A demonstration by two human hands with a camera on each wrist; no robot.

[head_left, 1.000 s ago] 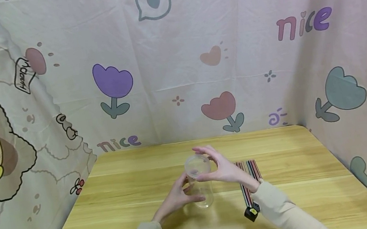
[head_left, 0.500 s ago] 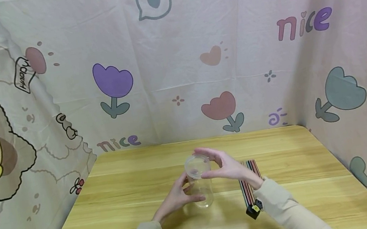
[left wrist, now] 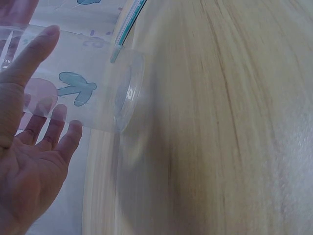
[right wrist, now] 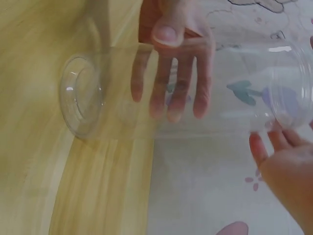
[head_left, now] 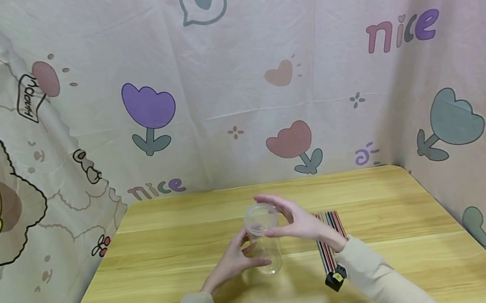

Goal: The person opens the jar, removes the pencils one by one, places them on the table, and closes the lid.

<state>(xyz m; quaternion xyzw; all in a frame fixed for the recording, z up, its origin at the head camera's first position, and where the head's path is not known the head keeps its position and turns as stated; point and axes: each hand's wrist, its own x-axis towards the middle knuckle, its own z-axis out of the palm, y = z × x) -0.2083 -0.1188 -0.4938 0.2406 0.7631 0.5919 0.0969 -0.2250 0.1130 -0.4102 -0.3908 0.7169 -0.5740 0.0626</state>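
A clear plastic jar (head_left: 272,246) stands near the middle of the table in the head view, with a translucent round lid (head_left: 260,216) on top. My left hand (head_left: 233,260) grips the jar's body from the left, its thumb across the front. In the left wrist view the left hand (left wrist: 39,169) has its thumb and fingers on opposite sides of the jar (left wrist: 98,110). My right hand (head_left: 296,221) grips the lid's edge, thumb in front and fingers behind. The right wrist view shows the right hand (right wrist: 291,174) at the top end of the see-through jar (right wrist: 115,115).
A row of thin, multicoloured pencil-like sticks (head_left: 328,254) lies on the wooden table (head_left: 157,271), partly under the right forearm. A printed cloth (head_left: 215,97) hangs behind the table and along its sides. Black wrist cameras (head_left: 336,280) sit on both sleeves.
My right hand and wrist have shifted slightly right around the lid, then a touch back left. The left hand and the jar have stayed in place.
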